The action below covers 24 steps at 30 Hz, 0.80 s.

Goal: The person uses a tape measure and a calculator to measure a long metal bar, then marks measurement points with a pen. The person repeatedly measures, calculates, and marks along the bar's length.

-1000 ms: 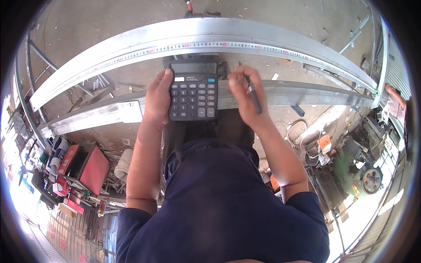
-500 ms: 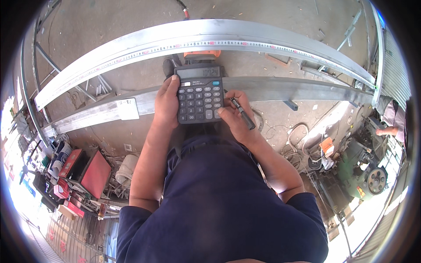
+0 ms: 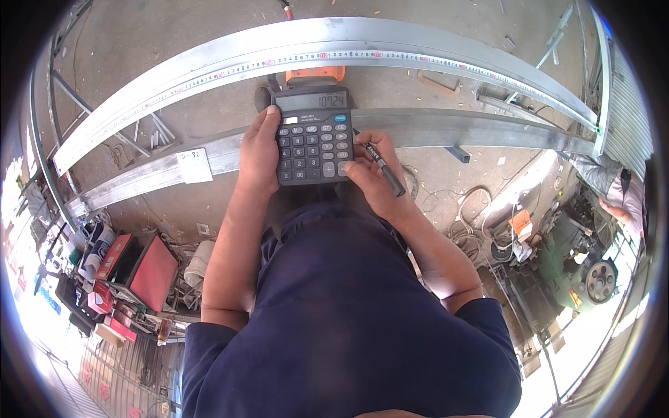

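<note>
While our left hand (image 3: 259,150) grips one black calculator (image 3: 313,136), its fingers are hidden behind.
Our right hand (image 3: 371,174) clasps one black pen (image 3: 382,168); two long metal beams (image 3: 425,127) lie beyond.

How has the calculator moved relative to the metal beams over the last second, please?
Yes: the calculator has dropped toward the person, from overlapping the measuring tape to below it, now across the lower beam.
</note>
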Each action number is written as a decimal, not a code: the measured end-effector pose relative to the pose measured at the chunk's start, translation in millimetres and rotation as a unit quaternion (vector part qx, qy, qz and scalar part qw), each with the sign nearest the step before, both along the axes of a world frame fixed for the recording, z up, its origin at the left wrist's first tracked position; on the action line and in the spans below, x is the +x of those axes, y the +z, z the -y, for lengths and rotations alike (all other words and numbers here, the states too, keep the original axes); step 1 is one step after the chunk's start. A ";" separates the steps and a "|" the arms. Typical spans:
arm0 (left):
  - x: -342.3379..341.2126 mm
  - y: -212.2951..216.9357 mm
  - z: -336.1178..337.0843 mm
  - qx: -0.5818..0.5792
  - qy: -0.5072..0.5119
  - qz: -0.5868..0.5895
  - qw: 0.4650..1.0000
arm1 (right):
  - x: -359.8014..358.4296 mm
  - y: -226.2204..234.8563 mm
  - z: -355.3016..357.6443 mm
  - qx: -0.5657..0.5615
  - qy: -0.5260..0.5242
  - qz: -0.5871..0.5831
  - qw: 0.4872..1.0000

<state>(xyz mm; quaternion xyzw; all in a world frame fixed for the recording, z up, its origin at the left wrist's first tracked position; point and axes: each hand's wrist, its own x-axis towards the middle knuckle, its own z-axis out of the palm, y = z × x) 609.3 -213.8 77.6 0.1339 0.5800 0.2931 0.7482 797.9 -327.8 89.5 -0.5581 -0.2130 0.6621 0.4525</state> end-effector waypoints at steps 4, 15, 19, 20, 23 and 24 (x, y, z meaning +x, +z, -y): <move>-0.9 -2.0 -0.3 -0.001 -0.004 0.004 1.000 | -0.7 -1.1 -0.4 0.011 0.006 0.003 1.000; 5.5 -6.7 -2.3 0.000 -0.006 0.009 1.000 | 7.2 -3.2 -0.1 0.032 -0.029 0.046 0.998; 10.5 -9.1 -5.8 0.009 -0.018 0.003 1.000 | 19.1 -9.0 -1.0 0.024 -0.053 0.096 0.994; 11.7 -9.6 -6.4 0.013 -0.021 0.003 1.000 | 22.4 -10.2 -1.4 0.015 -0.063 0.098 0.993; 14.4 -12.6 -10.2 0.016 -0.035 0.000 0.999 | 36.9 -11.6 -6.0 0.026 -0.047 0.130 0.990; 15.6 -14.2 -11.8 0.019 -0.039 0.004 0.999 | 40.3 -12.4 -8.8 0.028 -0.058 0.135 0.989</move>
